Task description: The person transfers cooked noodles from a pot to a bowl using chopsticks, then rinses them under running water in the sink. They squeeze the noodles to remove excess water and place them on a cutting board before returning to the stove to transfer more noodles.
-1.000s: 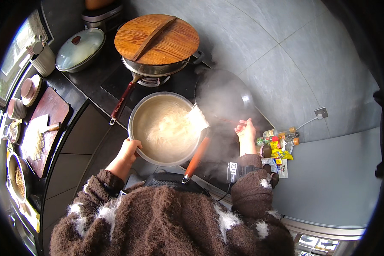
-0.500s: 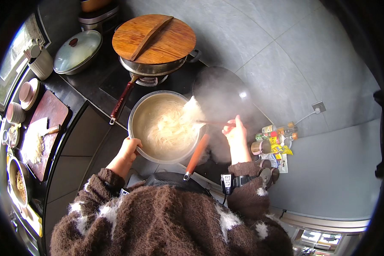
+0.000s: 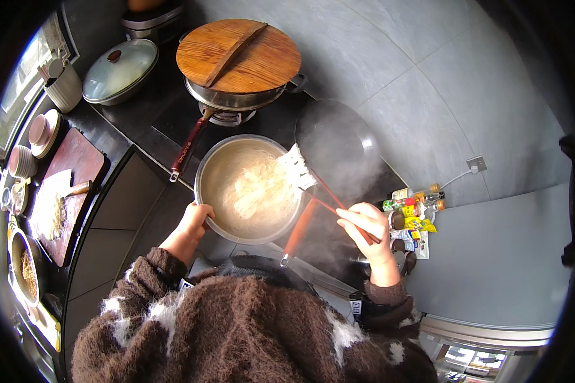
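My left hand grips the near-left rim of a metal basin. Pale noodles lie in it. In my right hand is a pair of reddish chopsticks, the two sticks spread apart at their tips. A clump of noodles drapes over the basin's right rim beside those tips. Right beside the basin sits a dark wok, partly hidden by steam. Its reddish-brown handle points toward me, below the chopsticks.
A pan with a wooden lid stands on the far burner. At far left are a glass-lidded pan, a cutting board with a cleaver, and a bowl of brown food. Several seasoning bottles cluster on the right.
My right hand has moved right and nearer to me, and the chopsticks' tips are spread wider. Noodles at the rim have shifted right. My left hand stays on the basin.
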